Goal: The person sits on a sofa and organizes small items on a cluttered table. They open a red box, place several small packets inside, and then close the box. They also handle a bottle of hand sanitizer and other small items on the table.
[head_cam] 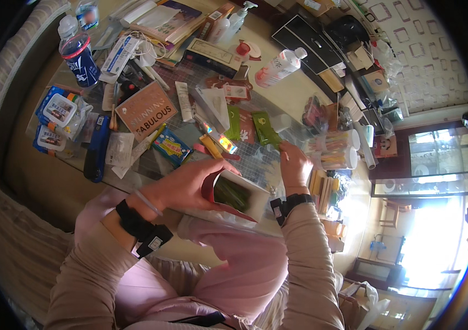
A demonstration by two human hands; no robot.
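Observation:
My left hand [190,183] grips an opened paperboard box [261,202] with a red flap, tilted over the table's near edge. Inside it lie several green sachets [232,194]. My right hand [295,163] has its fingers on the lower end of a green sachet [265,128] on the tabletop. Another green sachet [232,123] lies just left of that one. Close to my left hand are a blue and yellow snack packet [171,144], a yellow tube [210,147] and a shiny holographic strip [221,140].
A palette marked with large lettering [146,110], a blue stapler [96,150] and wet-wipe packs [58,109] are at the left. Bottles stand farther back, including a pink-labelled one [280,68]. Clear jars of cotton swabs [333,148] lie right of my right hand.

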